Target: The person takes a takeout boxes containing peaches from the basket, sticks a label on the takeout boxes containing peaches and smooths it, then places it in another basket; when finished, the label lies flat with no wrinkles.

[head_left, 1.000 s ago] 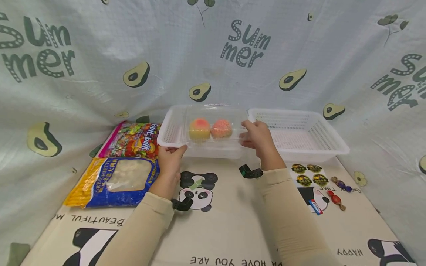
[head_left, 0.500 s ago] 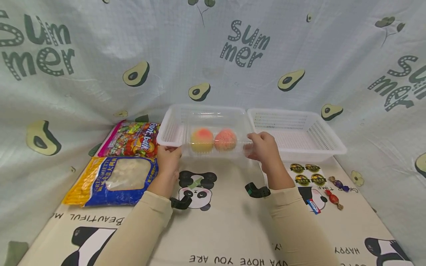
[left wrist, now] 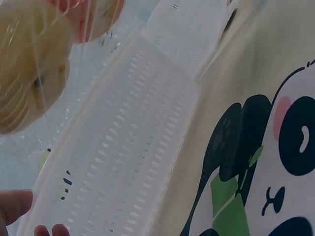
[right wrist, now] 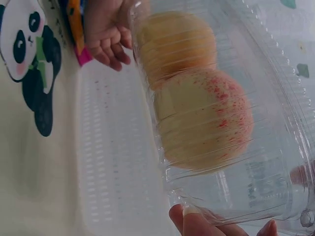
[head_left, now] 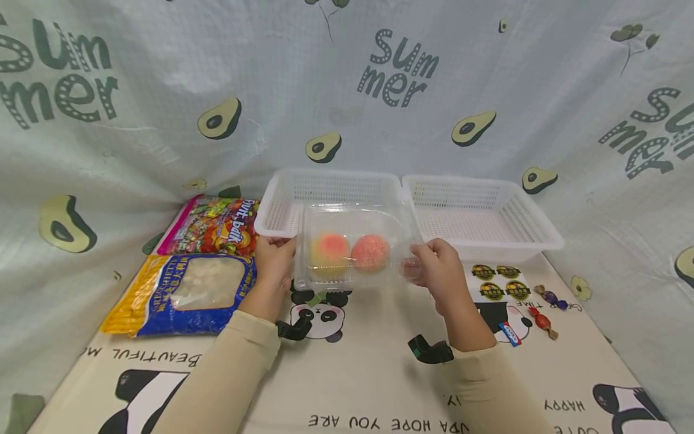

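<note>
A clear plastic clamshell box (head_left: 360,220) with two peaches (head_left: 370,253) inside hangs in front of the left white basket (head_left: 336,181), overlapping its front rim in the head view. My right hand (head_left: 440,274) pinches the box's right end. In the right wrist view, the fingertips (right wrist: 197,223) press the clear edge below the peaches. My left hand (head_left: 273,271) holds the left basket by its front left rim. The left wrist view has the thumb (left wrist: 17,204) at the rim and fingertips against the slotted wall.
A second white basket (head_left: 482,211) stands to the right. At left lie a Fruit balk candy bag (head_left: 214,226) and a blue-yellow pasta bag (head_left: 184,295). Wrapped candies (head_left: 543,322) and a sheet of round stickers (head_left: 500,282) lie at right. A printed curtain (head_left: 347,90) hangs behind.
My right hand has brought the clear box of peaches from over the left basket toward me and down, past its front rim. The left hand has stayed at the basket rim.
</note>
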Tool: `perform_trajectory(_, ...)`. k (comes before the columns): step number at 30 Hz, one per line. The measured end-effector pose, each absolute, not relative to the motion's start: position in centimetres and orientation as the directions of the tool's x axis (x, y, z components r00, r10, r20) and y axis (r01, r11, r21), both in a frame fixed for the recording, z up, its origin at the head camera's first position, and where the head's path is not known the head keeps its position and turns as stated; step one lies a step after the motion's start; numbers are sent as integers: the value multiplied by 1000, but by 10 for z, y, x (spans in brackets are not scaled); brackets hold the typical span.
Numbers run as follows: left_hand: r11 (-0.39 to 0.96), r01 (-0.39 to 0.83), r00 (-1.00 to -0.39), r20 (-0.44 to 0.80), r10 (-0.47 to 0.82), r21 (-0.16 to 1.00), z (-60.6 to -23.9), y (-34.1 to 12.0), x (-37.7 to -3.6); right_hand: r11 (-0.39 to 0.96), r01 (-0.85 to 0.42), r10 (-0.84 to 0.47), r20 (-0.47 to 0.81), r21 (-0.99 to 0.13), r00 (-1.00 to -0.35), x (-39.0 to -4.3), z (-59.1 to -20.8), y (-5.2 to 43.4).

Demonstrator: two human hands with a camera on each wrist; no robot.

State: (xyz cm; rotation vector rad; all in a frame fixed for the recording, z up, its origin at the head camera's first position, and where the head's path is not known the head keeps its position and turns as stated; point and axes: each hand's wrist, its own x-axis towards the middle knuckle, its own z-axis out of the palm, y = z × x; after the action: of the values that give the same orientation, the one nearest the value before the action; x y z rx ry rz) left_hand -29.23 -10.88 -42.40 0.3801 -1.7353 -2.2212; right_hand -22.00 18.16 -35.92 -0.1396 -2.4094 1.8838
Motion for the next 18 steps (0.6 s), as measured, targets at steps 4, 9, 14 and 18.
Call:
perform_trajectory(4,-236,55,-929,-36,-368,970,-425,-111,-292,242,27,121,3,-970,-993,-209,-362,184)
perform_trajectory(9,-253,33,-932,-62,-358,967,-423,-112,-293,227,58,127,-30,-972,-991,-197,-370,189)
perform_trajectory(14,-244,-3,-933,-91,-348,970,-420,-112,-292,222,95,144,-64,-970,-988,-188,-384,194)
perform_trajectory(18,-249,-14,-936,-100,-338,968,-420,-113,-291,223,114,158,-80,-968,-984,-183,-397,197)
